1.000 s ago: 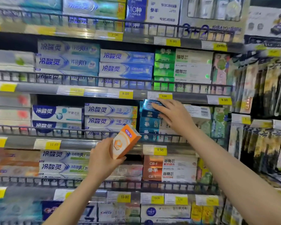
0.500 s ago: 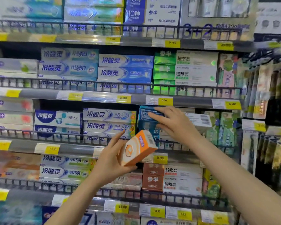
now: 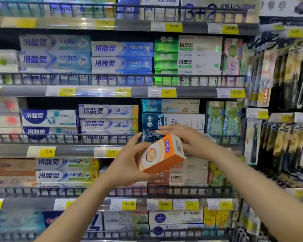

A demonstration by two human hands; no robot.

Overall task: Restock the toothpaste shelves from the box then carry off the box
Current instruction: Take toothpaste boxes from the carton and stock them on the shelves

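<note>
Head view: the right hand (image 3: 187,139) has come down off the blue stack (image 3: 151,122) at frame centre to meet the orange carton (image 3: 162,153), so this carton probably gets shelved next. Left hand (image 3: 128,165) grips the carton from below, fingers curled round it. Right fingers lie fairly straight, touching its top end and a dark blue carton (image 3: 150,135) behind.

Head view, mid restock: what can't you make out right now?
- The supply box: not in the head view at all.
- Dark blue carton: mostly hidden behind the orange carton and right hand; whether that hand grips it is unclear.
- Left hand holds the orange carton; its fingertips are hidden behind it.
- Top shelf price tags: blurred.
</note>
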